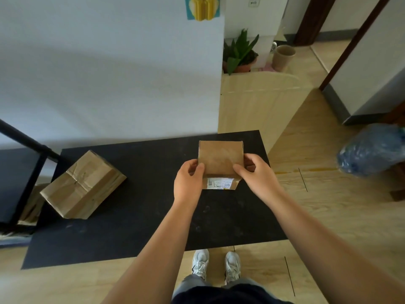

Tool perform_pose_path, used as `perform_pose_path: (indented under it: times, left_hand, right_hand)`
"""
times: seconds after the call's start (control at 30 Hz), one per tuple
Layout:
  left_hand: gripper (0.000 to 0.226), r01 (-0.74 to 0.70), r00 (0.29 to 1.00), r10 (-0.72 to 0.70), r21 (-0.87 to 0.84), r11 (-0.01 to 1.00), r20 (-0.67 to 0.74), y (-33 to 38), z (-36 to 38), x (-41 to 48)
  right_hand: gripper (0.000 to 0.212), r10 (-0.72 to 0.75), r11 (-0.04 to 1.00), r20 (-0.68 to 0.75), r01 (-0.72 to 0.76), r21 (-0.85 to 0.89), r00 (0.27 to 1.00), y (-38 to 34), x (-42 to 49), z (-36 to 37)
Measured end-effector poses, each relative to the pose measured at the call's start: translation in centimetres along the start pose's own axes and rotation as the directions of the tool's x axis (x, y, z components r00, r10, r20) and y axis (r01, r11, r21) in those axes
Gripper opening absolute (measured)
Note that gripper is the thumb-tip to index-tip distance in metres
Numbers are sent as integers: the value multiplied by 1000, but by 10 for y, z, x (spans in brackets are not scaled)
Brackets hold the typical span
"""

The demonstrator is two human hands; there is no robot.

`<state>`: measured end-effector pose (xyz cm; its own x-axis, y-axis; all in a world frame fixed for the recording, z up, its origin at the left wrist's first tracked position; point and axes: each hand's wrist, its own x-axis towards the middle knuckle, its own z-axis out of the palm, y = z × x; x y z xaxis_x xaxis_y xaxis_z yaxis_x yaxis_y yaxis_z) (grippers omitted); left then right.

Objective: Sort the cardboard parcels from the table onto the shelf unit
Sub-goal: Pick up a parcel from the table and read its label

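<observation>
I saw a black table (142, 216) carrying a crumpled cardboard parcel (82, 186) on its left part, near the edge.

Likely a home: potted plant (240, 52), wood floor (328, 205), doorways.

Both forearms are bare to past the elbow, with no sleeve, watch or ring showing on the left hand (188, 183) or the right hand (255, 174). At the bottom edge a dark navy top (230, 295) hangs over grey-blue jeans (188, 284). The feet wear white lace-up sneakers (200, 263) with grey panels and dark trim at the sides
</observation>
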<state>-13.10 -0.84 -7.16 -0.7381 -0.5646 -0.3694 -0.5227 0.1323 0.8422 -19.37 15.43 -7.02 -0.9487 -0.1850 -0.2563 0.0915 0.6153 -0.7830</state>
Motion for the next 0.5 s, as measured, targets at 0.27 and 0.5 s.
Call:
perform_pose_path:
  times: [0.27,0.5]
  left_hand:
    - [40,28,996,-38,108,994,84,-12,0,5]
    - [32,-14,994,-8,206,978,106,-11,6,11]
  right_hand:
    - [68,99,995,91,-99,-5,991,19,-9,8]
    - [39,117,993,25,-117,-15,993,17,-1,14]
